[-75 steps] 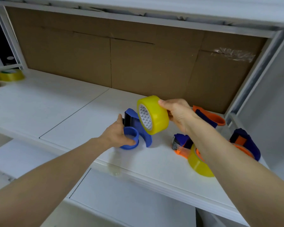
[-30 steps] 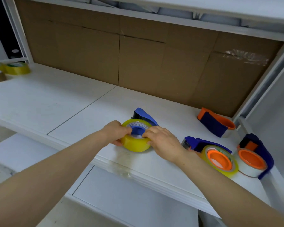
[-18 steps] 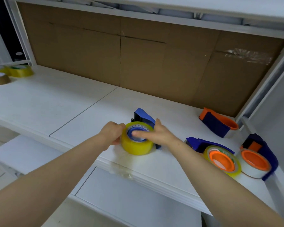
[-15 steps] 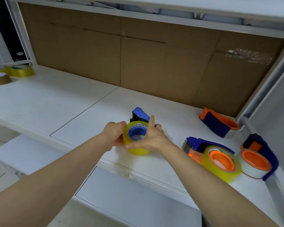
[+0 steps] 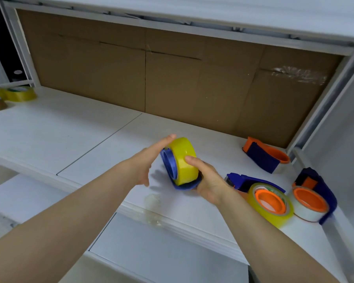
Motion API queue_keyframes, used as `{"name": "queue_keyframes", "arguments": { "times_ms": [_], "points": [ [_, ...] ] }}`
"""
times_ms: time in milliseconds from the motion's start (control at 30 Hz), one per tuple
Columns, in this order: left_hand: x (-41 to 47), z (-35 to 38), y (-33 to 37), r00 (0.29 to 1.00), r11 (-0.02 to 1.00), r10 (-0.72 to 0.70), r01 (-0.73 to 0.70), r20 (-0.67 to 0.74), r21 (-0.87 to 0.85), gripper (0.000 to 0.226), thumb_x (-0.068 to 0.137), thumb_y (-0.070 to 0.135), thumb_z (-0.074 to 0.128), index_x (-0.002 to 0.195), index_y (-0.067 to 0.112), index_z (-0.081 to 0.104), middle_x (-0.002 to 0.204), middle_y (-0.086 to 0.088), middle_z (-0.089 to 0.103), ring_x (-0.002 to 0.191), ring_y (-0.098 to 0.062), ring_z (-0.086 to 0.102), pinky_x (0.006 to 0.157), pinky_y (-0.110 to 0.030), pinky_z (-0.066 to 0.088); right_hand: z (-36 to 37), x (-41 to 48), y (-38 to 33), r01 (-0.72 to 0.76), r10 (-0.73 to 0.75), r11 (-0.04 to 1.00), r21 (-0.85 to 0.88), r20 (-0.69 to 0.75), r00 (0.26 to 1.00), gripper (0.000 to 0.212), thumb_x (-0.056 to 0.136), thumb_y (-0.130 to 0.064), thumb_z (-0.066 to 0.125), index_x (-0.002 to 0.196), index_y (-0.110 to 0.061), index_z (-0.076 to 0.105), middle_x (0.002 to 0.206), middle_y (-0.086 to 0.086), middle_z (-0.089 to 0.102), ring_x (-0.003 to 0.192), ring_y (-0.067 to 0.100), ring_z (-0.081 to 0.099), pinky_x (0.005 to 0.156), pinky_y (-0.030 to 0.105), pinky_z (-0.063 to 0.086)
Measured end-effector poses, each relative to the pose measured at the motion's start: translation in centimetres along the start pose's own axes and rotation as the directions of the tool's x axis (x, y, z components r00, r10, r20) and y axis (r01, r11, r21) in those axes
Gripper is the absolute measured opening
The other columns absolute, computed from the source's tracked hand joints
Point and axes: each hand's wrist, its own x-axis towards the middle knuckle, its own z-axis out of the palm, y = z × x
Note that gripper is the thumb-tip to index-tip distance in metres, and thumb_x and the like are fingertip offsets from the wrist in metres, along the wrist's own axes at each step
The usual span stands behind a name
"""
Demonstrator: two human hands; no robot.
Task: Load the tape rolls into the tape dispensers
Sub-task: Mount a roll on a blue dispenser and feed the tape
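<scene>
A yellow tape roll (image 5: 184, 160) sits on the hub of a blue tape dispenser (image 5: 169, 167), tipped on edge and lifted above the white shelf (image 5: 90, 135). My right hand (image 5: 207, 178) grips the dispenser from below, thumb on the roll. With straight fingers, my left hand (image 5: 146, 160) lies flat against the dispenser's left side. To the right lie a blue dispenser with a yellow roll on an orange hub (image 5: 271, 202), a dispenser holding a white roll (image 5: 311, 202), and an orange-and-blue dispenser (image 5: 264, 156).
Yellow and brown tape rolls (image 5: 18, 93) stand at the shelf's far left. Cardboard (image 5: 172, 82) backs the shelf, and a white frame post (image 5: 325, 103) closes the right side. Crumpled clear tape (image 5: 151, 213) clings to the front edge. A lower white surface (image 5: 161, 252) lies below.
The roll went onto the blue dispenser's hub on the shelf. Since then both hands have raised the loaded dispenser and tipped it on edge; my left hand has flattened against its side.
</scene>
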Motion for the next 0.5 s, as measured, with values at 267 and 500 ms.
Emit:
{"name": "queue_keyframes", "arguments": {
  "times_ms": [267, 500],
  "points": [
    [0.6, 1.0, -1.4, 0.971, 0.982, 0.004, 0.041, 0.241, -0.185, 0.059, 0.067, 0.055, 0.069, 0.116, 0.024, 0.055, 0.112, -0.011, 0.063, 0.102, -0.03, 0.062, 0.076, -0.047, 0.054, -0.5, -0.8, 0.3, 0.102, -0.087, 0.992, -0.079, 0.17, 0.982, 0.078, 0.059, -0.038, 0.077, 0.129, -0.014, 0.052, 0.126, 0.008, 0.062, 0.115, 0.024, 0.058, 0.103, 0.038, 0.044],
    [1.2, 1.6, -2.8, 0.967, 0.978, 0.203, -0.209, 0.152, 0.024, 0.097, 0.046, 0.048, 0.082, 0.129, 0.027, 0.038, 0.121, 0.0, 0.059, 0.108, -0.023, 0.06, 0.086, -0.044, 0.053, -0.3, -1.0, -1.7, 0.113, -0.114, 0.982, -0.149, 0.002, 0.993, 0.036, 0.096, -0.036, 0.046, 0.121, -0.014, 0.061, 0.115, 0.006, 0.068, 0.106, 0.021, 0.063, 0.095, 0.034, 0.048]
  ]
}}
